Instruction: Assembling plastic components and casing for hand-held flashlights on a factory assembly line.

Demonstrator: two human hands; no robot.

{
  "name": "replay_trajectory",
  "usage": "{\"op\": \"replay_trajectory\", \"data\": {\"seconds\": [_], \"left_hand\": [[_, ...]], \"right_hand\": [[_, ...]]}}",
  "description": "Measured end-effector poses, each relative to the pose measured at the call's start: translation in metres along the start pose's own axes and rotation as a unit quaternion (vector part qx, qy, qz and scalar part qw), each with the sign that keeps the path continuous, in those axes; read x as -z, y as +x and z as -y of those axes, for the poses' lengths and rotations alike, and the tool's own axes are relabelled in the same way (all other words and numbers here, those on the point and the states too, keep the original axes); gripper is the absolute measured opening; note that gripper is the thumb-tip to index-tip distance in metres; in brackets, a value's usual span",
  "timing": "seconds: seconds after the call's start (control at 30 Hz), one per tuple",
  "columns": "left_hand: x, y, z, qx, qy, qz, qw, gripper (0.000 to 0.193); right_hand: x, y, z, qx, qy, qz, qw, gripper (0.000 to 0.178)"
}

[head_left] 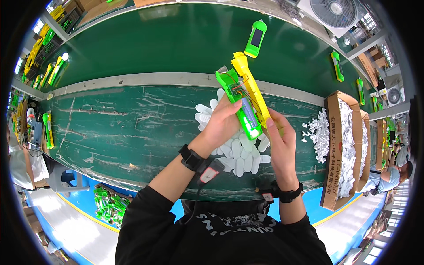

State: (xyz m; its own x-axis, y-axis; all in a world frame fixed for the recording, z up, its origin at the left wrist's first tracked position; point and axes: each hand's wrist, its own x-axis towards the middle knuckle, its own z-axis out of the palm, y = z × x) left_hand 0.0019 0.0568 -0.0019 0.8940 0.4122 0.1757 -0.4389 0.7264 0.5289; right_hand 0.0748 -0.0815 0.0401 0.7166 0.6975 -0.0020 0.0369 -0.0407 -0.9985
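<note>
My left hand (219,123) is closed round the green half (253,133) of a flashlight casing, above the worktable. Inside the green half lie a cylindrical battery (248,114), a small circuit board and thin red and dark wires. The yellow half (255,90) is tilted up beside it, pinched between the fingers and thumb of my right hand (283,139). The two halves are apart along most of their length, with wires running between them. Below my hands a loose pile of white oval plastic pieces (239,164) is spread on the green worktable (115,128).
Beyond a metal rail, a green flashlight with a dark panel (256,39) lies on the green belt (176,39); another (337,66) lies farther right. Cardboard boxes (330,176) of small white parts stand at right, beside a loose heap (319,134). A green-yellow flashlight (47,130) lies far left.
</note>
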Motion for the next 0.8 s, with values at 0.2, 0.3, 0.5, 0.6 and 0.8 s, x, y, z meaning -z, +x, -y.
{"op": "replay_trajectory", "data": {"seconds": [0.2,0.3,0.5,0.6,0.8], "left_hand": [[0.002,-0.001,-0.002,-0.002,-0.008,-0.002,1.000,0.056],[0.001,-0.002,-0.004,-0.003,-0.024,-0.002,1.000,0.055],[-0.004,-0.005,-0.004,0.002,0.010,-0.042,0.999,0.052],[-0.004,-0.005,-0.001,0.004,0.044,-0.049,0.998,0.051],[-0.001,-0.006,-0.004,0.017,0.060,-0.071,0.996,0.043]], "right_hand": [[-0.005,-0.008,0.014,-0.003,-0.036,-0.003,0.999,0.032],[-0.006,-0.010,0.016,0.007,-0.056,0.001,0.998,0.033],[0.001,-0.011,0.004,0.013,-0.097,0.032,0.995,0.033],[0.007,-0.011,0.006,0.004,-0.120,0.051,0.991,0.034],[0.030,0.000,0.014,0.084,-0.265,0.048,0.959,0.025]]}}
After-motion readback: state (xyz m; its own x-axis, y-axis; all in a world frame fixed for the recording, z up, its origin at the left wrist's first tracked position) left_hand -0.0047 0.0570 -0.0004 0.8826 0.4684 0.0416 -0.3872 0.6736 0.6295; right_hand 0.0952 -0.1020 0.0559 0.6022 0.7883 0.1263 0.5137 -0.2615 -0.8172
